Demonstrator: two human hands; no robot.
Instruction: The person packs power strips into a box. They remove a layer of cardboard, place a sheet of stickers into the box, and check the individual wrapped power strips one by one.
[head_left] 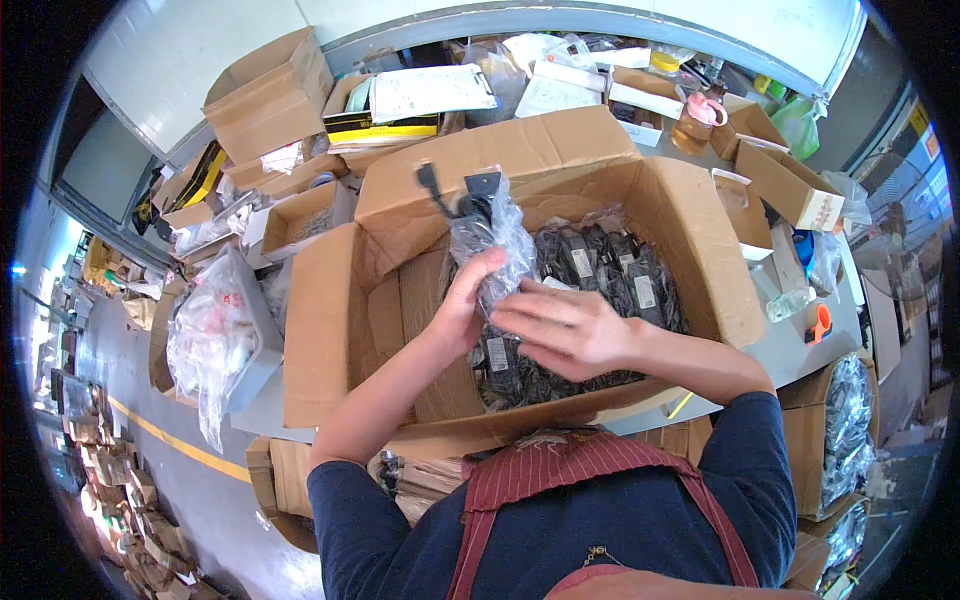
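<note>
Two-handed, working over large open carton containing bagged black goods; extending right hand, with fingers slightly spread, just beside left hand; pinching clear plastic bag above carton between left thumb and fingers; exposing black cable at bag's upper left.

White, flat wall panels: 11 to 1 o'clock. Smooth grey floor, narrow yellow line: 8 o'clock. Flat grey worktop: 3 o'clock.
</note>
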